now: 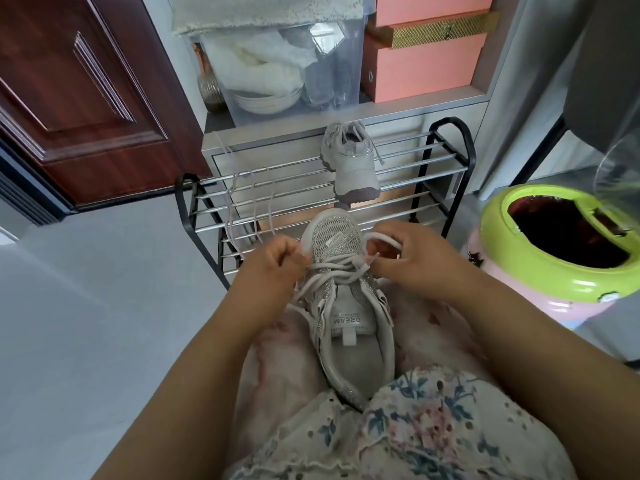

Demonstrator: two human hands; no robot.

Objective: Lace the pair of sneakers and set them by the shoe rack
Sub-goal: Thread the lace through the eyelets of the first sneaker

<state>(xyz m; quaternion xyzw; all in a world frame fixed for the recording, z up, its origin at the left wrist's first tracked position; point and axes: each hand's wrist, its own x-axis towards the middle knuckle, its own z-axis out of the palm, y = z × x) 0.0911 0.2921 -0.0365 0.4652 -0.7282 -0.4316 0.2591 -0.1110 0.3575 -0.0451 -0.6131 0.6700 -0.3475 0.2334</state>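
A grey sneaker (349,306) lies on my lap, toe pointing away, its lace (332,268) crossed over the lower eyelets. My left hand (273,265) pinches one lace end at the shoe's left side. My right hand (415,261) pinches the other end, which forms a loop (384,239) above the fingers. The second grey sneaker (353,164) sits on top of the black and chrome shoe rack (446,157), heel towards the cabinet. A loose pale lace (242,202) hangs over the rack's left rails.
A green and pink bin (554,271) stands close at the right. Behind the rack is a grey cabinet (277,136) with a clear storage box (287,64) and pink boxes (426,64). A brown door (79,98) is at the left, with grey floor (86,306) below it.
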